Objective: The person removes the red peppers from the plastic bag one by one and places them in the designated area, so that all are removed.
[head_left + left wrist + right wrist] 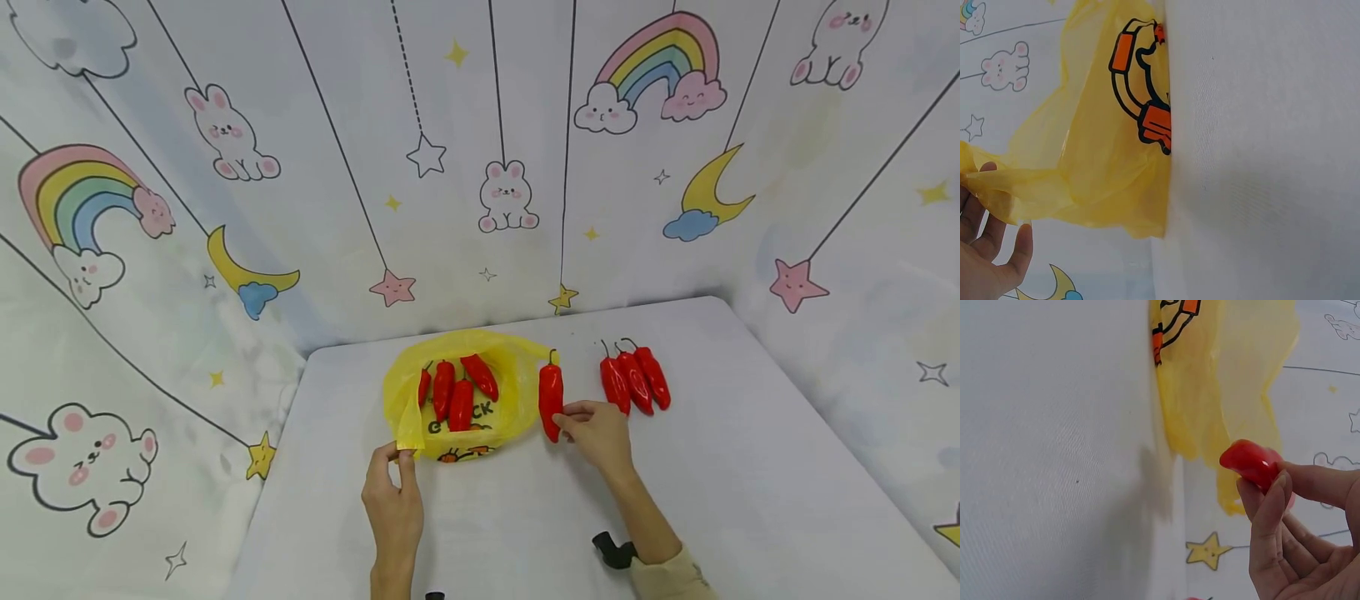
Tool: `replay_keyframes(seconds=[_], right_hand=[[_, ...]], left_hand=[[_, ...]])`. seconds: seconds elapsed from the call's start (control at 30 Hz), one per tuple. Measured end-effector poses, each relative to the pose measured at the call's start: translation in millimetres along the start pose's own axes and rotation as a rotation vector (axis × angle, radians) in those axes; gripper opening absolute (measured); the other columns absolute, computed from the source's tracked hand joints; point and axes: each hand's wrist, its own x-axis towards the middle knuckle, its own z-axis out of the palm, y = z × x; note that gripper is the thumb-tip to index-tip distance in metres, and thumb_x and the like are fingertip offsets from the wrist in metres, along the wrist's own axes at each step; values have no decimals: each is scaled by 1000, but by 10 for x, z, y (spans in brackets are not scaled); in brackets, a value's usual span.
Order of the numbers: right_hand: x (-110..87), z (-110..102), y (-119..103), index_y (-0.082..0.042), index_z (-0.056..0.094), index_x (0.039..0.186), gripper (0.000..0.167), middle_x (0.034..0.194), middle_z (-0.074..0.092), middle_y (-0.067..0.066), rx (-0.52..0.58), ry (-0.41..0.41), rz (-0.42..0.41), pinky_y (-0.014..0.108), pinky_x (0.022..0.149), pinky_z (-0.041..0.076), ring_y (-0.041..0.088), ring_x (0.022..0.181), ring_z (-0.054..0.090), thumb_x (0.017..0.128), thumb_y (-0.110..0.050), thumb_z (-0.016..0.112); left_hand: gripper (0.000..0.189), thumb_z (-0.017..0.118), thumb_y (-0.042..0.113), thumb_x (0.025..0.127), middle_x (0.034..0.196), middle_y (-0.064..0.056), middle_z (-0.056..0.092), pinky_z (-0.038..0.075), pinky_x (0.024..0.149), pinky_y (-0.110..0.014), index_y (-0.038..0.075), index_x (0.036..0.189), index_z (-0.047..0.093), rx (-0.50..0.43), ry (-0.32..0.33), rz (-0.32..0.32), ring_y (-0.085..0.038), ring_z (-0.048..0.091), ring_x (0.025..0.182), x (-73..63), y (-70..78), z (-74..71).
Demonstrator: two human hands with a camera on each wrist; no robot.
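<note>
A yellow plastic bag lies on the table with its mouth spread, and several red chili peppers show inside it. My left hand pinches the bag's near left edge between thumb and fingers; in the left wrist view that hand holds a gathered strip of yellow plastic. Just right of the bag, my right hand grips another red chili pepper near its lower end, stem pointing away. The right wrist view shows this pepper between thumb and fingers, off the table.
Three more red chili peppers lie side by side at the right, beyond the right hand. A black curved piece is by the right wrist. The white table meets a patterned backdrop at its far edge.
</note>
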Motion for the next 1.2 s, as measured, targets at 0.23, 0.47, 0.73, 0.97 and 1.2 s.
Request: replay_keyframes(seconds=[0.23, 0.47, 0.73, 0.97, 1.2], right_hand=[[81, -66, 97, -3, 78, 112, 30, 86, 77, 6, -35, 10, 11, 31, 66, 60, 22, 74, 74, 93, -26, 80], [166, -118, 154, -3, 79, 108, 27, 84, 77, 7, -44, 33, -22, 31, 63, 59, 21, 70, 73, 92, -24, 81], [288, -245, 200, 0, 78, 104, 28, 77, 75, 6, -146, 32, -23, 30, 59, 55, 27, 70, 73, 91, -24, 82], [406, -347, 270, 4, 79, 100, 26, 75, 75, 9, -282, 77, -108, 30, 53, 53, 19, 59, 65, 89, -20, 80], [483, -389, 306, 3, 79, 107, 29, 83, 78, 13, -423, 114, -119, 33, 53, 55, 22, 64, 66, 90, -21, 77]], left_hand=[[8, 65, 8, 103, 101, -5, 71, 45, 83, -14, 2, 108, 67, 6, 3, 0, -17, 67, 95, -5, 8, 2], [9, 65, 10, 104, 101, -6, 71, 45, 84, -13, 2, 109, 67, 9, 2, -13, -17, 66, 95, -6, -6, -15], [10, 65, 11, 104, 103, -5, 71, 44, 85, -11, 3, 110, 67, -3, -9, -24, -16, 66, 96, -14, -22, -11], [11, 64, 12, 104, 103, -5, 71, 44, 87, -12, 3, 110, 67, 7, -11, -27, -20, 67, 98, -8, -15, -5], [11, 65, 11, 104, 103, -6, 71, 45, 87, -14, 2, 110, 67, -6, -5, -2, -21, 68, 99, 1, -25, 1]])
